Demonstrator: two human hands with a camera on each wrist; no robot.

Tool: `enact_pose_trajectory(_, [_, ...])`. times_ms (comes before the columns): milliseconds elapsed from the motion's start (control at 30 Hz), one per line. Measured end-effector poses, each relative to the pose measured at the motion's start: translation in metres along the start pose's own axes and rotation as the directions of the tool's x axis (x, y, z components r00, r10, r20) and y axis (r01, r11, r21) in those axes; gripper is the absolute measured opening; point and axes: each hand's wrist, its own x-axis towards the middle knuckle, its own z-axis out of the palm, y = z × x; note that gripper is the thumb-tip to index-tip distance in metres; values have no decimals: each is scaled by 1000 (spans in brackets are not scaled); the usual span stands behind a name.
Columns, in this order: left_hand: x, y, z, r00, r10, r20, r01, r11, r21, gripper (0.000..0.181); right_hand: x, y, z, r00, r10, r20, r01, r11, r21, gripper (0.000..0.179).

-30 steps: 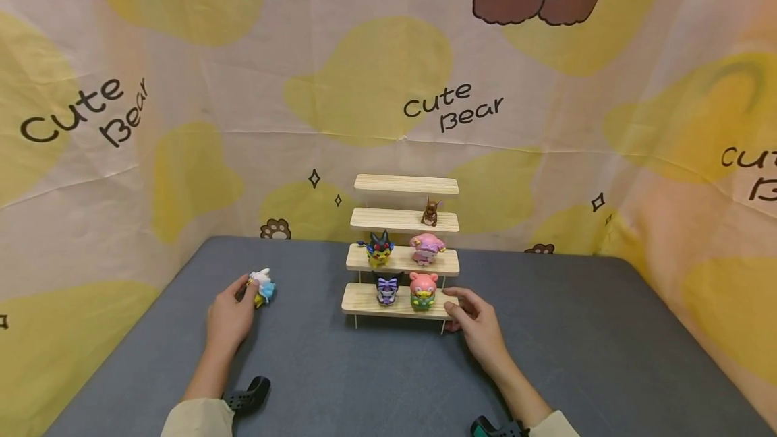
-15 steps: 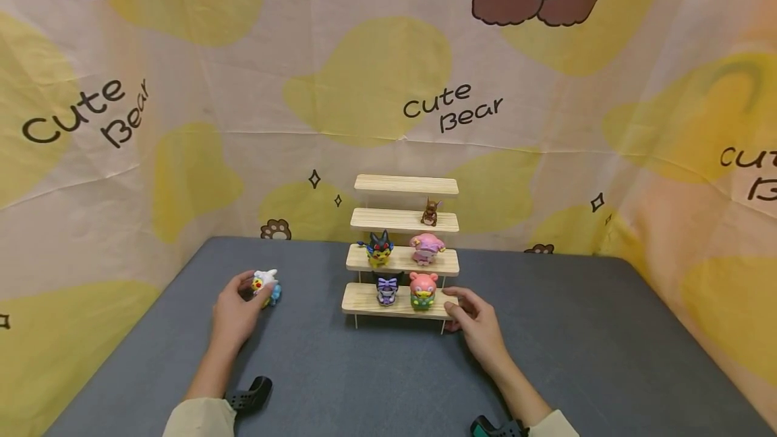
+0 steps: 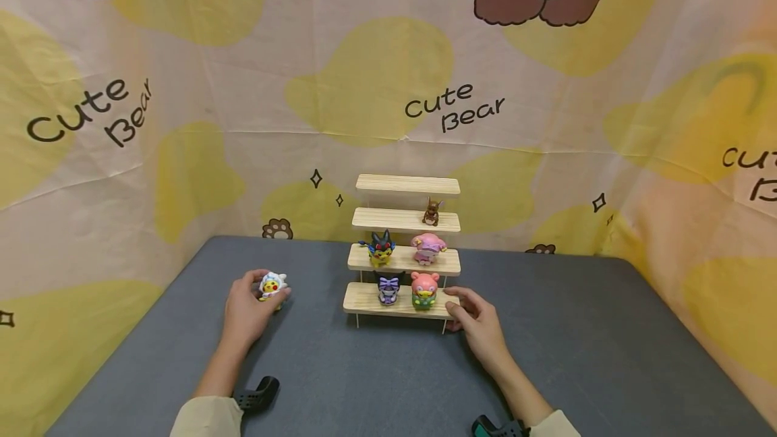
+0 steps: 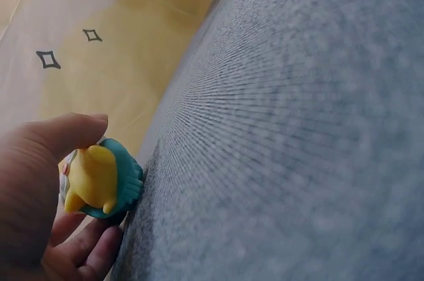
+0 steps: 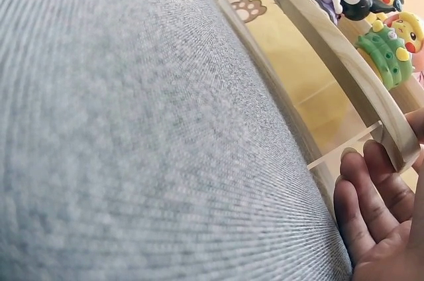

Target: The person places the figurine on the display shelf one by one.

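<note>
My left hand (image 3: 245, 314) pinches a small toy figurine (image 3: 271, 284) with a white hood and a yellow face, left of the display stand. The left wrist view shows the figurine's yellow body (image 4: 94, 178) and teal back, held between thumb and fingers just over the table. My right hand (image 3: 484, 334) grips the right end of the bottom step of a tiered wooden display stand (image 3: 364, 297). In the right wrist view, several fingers (image 5: 374, 195) curl below the board (image 5: 331, 49). A pink-hooded figurine with a green body (image 3: 423, 292) stands close to that hand.
A purple-and-black figurine (image 3: 388, 290) shares the bottom step. Above it are a dark-eared yellow figurine (image 3: 381, 251) and a pink figurine (image 3: 427, 248). One brown figurine (image 3: 432, 212) sits on the third step. The grey table (image 3: 340, 383) meets a patterned cloth backdrop (image 3: 243, 86) behind.
My left hand has shifted a little to the right with the figurine, which has turned so its face shows towards the head camera. My right hand has stayed on the stand.
</note>
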Motion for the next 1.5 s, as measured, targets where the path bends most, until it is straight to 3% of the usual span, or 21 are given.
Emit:
enact_pose_trajectory(367, [0, 2, 0, 994, -77, 79, 87, 986, -141, 58, 0, 0, 1, 1000, 8, -1, -8, 1000, 11, 24])
enact_pose_trajectory(600, [0, 3, -5, 988, -92, 126, 111, 983, -149, 52, 1, 0, 1, 1000, 5, -4, -5, 1000, 4, 24])
enact_pose_trajectory(867, [2, 1, -13, 976, -84, 203, 134, 960, -246, 57, 1, -1, 1, 1000, 6, -2, -6, 1000, 14, 25])
enact_pose_trajectory(1233, [1, 6, -15, 980, -115, 163, 155, 953, -261, 55, 1, 0, 0, 1000, 8, 6, -8, 1000, 15, 25])
enact_pose_trajectory(1500, [-1, 24, -19, 986, -103, 128, 131, 963, -235, 52, 2, 1, 1, 1000, -5, 3, 5, 1000, 21, 25])
